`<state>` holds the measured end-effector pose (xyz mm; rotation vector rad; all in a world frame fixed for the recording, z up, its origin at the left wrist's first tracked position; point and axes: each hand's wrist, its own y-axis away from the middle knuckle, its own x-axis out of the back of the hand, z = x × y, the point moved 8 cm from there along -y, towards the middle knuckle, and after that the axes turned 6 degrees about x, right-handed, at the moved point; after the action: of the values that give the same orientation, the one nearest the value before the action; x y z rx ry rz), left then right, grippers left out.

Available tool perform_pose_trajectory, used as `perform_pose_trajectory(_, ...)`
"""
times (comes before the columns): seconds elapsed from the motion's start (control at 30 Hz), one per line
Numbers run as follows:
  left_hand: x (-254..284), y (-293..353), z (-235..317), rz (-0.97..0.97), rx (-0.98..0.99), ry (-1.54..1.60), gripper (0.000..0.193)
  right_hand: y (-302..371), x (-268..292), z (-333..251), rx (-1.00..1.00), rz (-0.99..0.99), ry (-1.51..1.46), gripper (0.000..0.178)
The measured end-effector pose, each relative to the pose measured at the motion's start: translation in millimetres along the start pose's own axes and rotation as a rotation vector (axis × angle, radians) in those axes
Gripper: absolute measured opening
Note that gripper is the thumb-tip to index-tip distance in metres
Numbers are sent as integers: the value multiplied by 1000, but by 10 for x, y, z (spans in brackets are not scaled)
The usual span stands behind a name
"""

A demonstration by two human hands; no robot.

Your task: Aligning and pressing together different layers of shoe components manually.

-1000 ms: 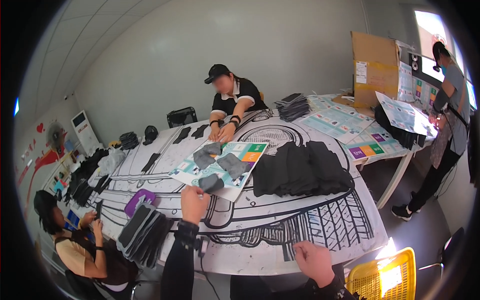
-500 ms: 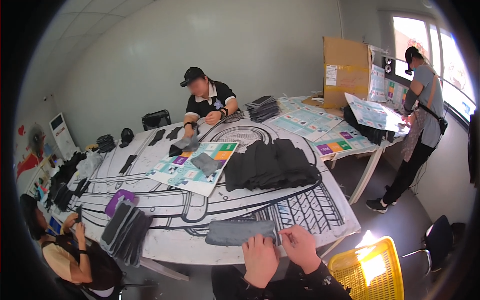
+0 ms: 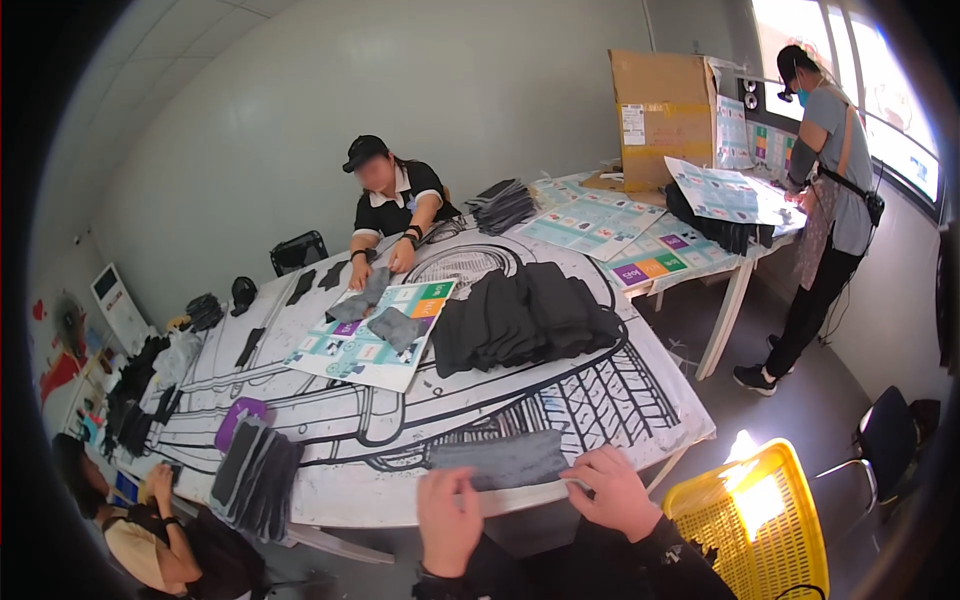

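A flat grey piece of fabric (image 3: 515, 458) lies lengthwise along the table's near edge. My left hand (image 3: 449, 520) is raised by its left end, fingers loosely bent and apart, holding nothing that I can see. At the right end, my right hand (image 3: 617, 492) has thumb and fingertips pinched on the fabric's near corner. Beyond it, black folded fabric pieces (image 3: 525, 320) form a wide heap. Left of that heap lies a printed sheet (image 3: 330, 367) with a smaller grey fabric piece (image 3: 397, 327) on it.
A grey fabric stack (image 3: 255, 475) overhangs the near left edge beside a purple item (image 3: 240, 418). A yellow basket (image 3: 770, 540) stands at my right. Co-workers are across the table, at the left, and by the side table (image 3: 640, 280), which bears a cardboard box (image 3: 665, 125).
My left hand has come off the fabric and moved left. The fabric now lies farther right, my right hand at its corner. The co-worker across has brought both hands to the small grey pieces.
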<state>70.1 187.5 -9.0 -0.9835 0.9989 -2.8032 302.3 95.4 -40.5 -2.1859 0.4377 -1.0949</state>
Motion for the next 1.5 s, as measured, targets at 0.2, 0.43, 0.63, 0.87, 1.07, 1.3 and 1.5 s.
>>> perform_pose_trajectory(0.2,303,-302,-984,79,74,-71,16,31,-2,-77,71,-50,111,21)
perform_pose_trajectory(0.43,42,-341,-1032,-89,8,9,24,8,58,-81,80,-71,138,20)
perform_pose_trajectory(0.63,30,-314,-966,-132,-61,-22,23,57,116,-26,26,-42,184,20)
perform_pose_trajectory(0.87,-43,-344,-823,-180,-110,-32,26,106,160,-101,17,-15,267,19)
perform_pose_trajectory(1.07,37,-309,-892,-182,-120,-42,29,-22,344,15,-55,100,72,18)
perform_pose_trajectory(1.3,34,-340,-993,-161,-46,118,30,-986,761,269,6,294,138,20)
perform_pose_trajectory(1.5,30,-292,-1281,-127,42,199,31,-1975,401,1185,-128,247,330,56)
